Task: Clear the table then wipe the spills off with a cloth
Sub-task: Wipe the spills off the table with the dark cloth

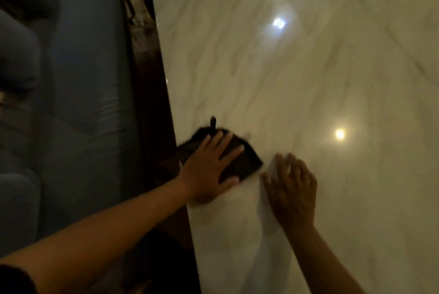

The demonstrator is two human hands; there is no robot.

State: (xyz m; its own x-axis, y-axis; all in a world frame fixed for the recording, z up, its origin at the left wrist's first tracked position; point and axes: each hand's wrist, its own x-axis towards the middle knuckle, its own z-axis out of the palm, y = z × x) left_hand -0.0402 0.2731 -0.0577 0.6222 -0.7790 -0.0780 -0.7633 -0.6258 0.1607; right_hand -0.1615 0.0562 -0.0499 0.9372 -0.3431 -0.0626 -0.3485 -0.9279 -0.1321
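A dark cloth (247,163) with a small loop at its far side lies on the glossy white marble table (308,80), close to the table's left edge. My left hand (209,170) presses flat on the cloth, fingers spread, its palm partly over the table edge. My right hand (292,187) rests palm down on the bare tabletop just right of the cloth, fingers slightly apart, holding nothing. The picture is blurred and no spill can be made out.
A blue sofa (78,92) runs along the left side of the table, with a dark gap of floor between them. Two ceiling lights reflect in the tabletop (339,133).
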